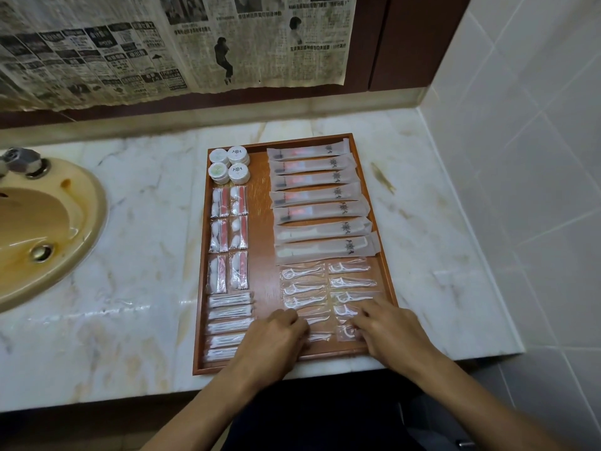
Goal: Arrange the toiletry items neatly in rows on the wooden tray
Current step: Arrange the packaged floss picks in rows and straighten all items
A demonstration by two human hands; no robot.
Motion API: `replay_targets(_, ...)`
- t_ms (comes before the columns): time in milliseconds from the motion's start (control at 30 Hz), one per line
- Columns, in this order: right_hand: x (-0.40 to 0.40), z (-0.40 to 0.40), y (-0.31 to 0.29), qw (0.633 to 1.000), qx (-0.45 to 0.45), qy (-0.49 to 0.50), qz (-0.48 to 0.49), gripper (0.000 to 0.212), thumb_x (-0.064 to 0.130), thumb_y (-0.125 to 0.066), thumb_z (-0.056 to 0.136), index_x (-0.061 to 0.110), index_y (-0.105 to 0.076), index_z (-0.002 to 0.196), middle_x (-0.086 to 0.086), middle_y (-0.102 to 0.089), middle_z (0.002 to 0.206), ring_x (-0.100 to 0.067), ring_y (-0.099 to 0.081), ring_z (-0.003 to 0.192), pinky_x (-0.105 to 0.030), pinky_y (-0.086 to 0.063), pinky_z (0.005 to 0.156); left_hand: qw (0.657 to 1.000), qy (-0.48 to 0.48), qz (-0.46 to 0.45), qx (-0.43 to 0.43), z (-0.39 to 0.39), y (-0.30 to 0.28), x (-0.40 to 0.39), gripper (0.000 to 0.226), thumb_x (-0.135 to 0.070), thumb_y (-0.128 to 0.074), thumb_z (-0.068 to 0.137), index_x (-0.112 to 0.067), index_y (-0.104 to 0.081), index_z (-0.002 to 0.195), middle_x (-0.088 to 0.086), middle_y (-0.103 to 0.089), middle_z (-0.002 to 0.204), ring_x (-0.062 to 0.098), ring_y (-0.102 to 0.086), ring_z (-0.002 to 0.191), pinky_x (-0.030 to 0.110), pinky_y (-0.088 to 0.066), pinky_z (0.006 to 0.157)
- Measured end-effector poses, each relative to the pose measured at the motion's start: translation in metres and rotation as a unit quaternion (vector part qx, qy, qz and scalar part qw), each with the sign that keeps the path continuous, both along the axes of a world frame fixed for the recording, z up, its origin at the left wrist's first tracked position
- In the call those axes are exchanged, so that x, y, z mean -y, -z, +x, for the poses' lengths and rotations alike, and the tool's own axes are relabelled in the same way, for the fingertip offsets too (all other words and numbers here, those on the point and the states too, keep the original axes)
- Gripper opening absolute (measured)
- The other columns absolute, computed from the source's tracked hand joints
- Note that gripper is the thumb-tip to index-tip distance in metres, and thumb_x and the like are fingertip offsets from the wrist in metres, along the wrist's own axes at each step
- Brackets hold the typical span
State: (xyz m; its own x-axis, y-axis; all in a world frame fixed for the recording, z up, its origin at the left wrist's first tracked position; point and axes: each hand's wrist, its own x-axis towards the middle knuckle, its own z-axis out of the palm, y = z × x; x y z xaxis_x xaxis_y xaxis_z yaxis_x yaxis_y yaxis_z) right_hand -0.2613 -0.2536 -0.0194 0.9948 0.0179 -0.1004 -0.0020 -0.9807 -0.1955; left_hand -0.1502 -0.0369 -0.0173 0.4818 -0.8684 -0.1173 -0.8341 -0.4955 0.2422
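A rectangular reddish-brown wooden tray (260,190) is lying on a pale veined marble counter (140,222), its near rim sitting just inside the counter's front edge and its right rim running close to the white tiled side wall (520,157). On the tray, four round white lidded pots (229,164) are sitting in the far left corner, with clear sachets of cotton balls and red sticks (229,237) lined in pairs below them, and clear packets of white cotton swabs (229,320) stacked toward the near rim. Long frosted sleeves holding toothbrushes and combs (320,200) are filling the far right side in one column. Clear packets of white floss picks (325,288) are lying in two columns at the near right.

The left hand (276,336) is resting with loosely curled fingers on the left floss column; whether it is gripping a packet I cannot tell. The right hand (387,327) is touching the nearest right-column packets with bent fingertips. A bare strip of wood is running down the tray's middle. A beige oval sink (48,222) is sitting well to the left.
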Motion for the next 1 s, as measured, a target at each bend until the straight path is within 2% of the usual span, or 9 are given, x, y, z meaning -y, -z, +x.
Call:
replay_targets(100, 0.004, -0.002, 0.003, 1.000, -0.001, -0.028, 0.006, 0.028, 0.016, -0.084, 0.050, 0.026, -0.071, 0.072, 0.010, -0.058, 0.076, -0.013, -0.057, 0.074, -0.024, -0.040, 0.039, 0.999, 0.033, -0.018, -0.003, 0.003, 0.006, 0.006, 0.025, -0.045, -0.046, 0.084, -0.026, -0.062, 0.084, -0.006, -0.058, 0.080, 0.018, -0.060, 0.069, 0.030, -0.046, 0.043)
replay_targets(200, 0.007, -0.004, 0.011, 0.999, -0.002, -0.051, 0.006, 0.028, 0.013, -0.082, 0.051, 0.025, -0.069, 0.073, 0.010, -0.058, 0.078, -0.013, -0.055, 0.075, -0.025, -0.041, 0.039, 0.999, 0.048, -0.020, 0.006, 0.004, 0.008, 0.009, 0.021, -0.044, -0.052, 0.083, -0.025, -0.061, 0.084, -0.005, -0.059, 0.080, 0.019, -0.061, 0.070, 0.031, -0.047, 0.044)
replay_targets(400, 0.009, -0.003, 0.017, 0.998, 0.010, -0.061, 0.005, 0.027, 0.013, -0.081, 0.052, 0.026, -0.068, 0.071, 0.011, -0.057, 0.076, -0.012, -0.054, 0.074, -0.023, -0.034, 0.041, 0.998, 0.053, -0.018, 0.023, 0.007, 0.011, 0.008, 0.019, -0.045, -0.057, 0.079, -0.026, -0.061, 0.082, -0.008, -0.059, 0.076, 0.017, -0.061, 0.067, 0.028, -0.043, 0.042)
replay_targets(567, 0.011, -0.003, 0.020, 0.997, 0.029, -0.065, 0.019, 0.027, 0.011, -0.081, 0.053, 0.025, -0.067, 0.071, 0.010, -0.056, 0.075, -0.014, -0.055, 0.073, -0.023, -0.034, 0.041, 0.998, 0.038, -0.028, 0.037, 0.006, 0.014, 0.007, 0.029, -0.050, -0.046, 0.082, -0.026, -0.061, 0.080, -0.009, -0.060, 0.074, 0.016, -0.062, 0.064, 0.028, -0.046, 0.042)
replay_targets(667, 0.013, -0.003, 0.020, 0.996, 0.039, -0.065, 0.035, 0.027, 0.011, -0.081, 0.056, 0.026, -0.069, 0.075, 0.010, -0.057, 0.076, -0.013, -0.055, 0.075, -0.023, -0.037, 0.042, 0.998, 0.032, -0.036, 0.039, 0.007, 0.015, 0.008, 0.031, -0.051, -0.045, 0.082, -0.025, -0.061, 0.079, -0.009, -0.060, 0.073, 0.016, -0.062, 0.064, 0.028, -0.046, 0.042)
replay_targets(833, 0.017, 0.003, 0.014, 0.993, 0.078, -0.009, 0.093, 0.016, 0.018, -0.081, 0.070, 0.025, -0.072, 0.081, 0.011, -0.059, 0.077, -0.011, -0.058, 0.077, -0.027, -0.047, 0.041, 0.997, 0.035, -0.048, 0.041, 0.009, 0.012, 0.007, 0.028, -0.053, -0.051, 0.082, -0.027, -0.062, 0.082, -0.010, -0.060, 0.076, 0.013, -0.061, 0.065, 0.026, -0.046, 0.044)
replay_targets(900, 0.017, 0.007, 0.014, 0.992, 0.084, 0.018, 0.095, 0.017, 0.020, -0.082, 0.071, 0.024, -0.073, 0.085, 0.010, -0.060, 0.079, -0.011, -0.060, 0.076, -0.028, -0.049, 0.041, 0.997, 0.036, -0.052, 0.034, 0.010, 0.011, 0.007, 0.026, -0.053, -0.057, 0.082, -0.027, -0.062, 0.084, -0.010, -0.061, 0.078, 0.013, -0.062, 0.066, 0.027, -0.047, 0.045)
replay_targets(1000, 0.018, 0.012, 0.016, 0.992, 0.081, 0.040, 0.093, 0.019, 0.021, -0.085, 0.068, 0.025, -0.074, 0.082, 0.010, -0.059, 0.078, -0.012, -0.059, 0.074, -0.029, -0.050, 0.041, 0.997, 0.045, -0.054, 0.042, 0.010, 0.012, 0.008, 0.028, -0.053, -0.052, 0.083, -0.027, -0.062, 0.083, -0.010, -0.061, 0.077, 0.014, -0.062, 0.064, 0.027, -0.047, 0.043)
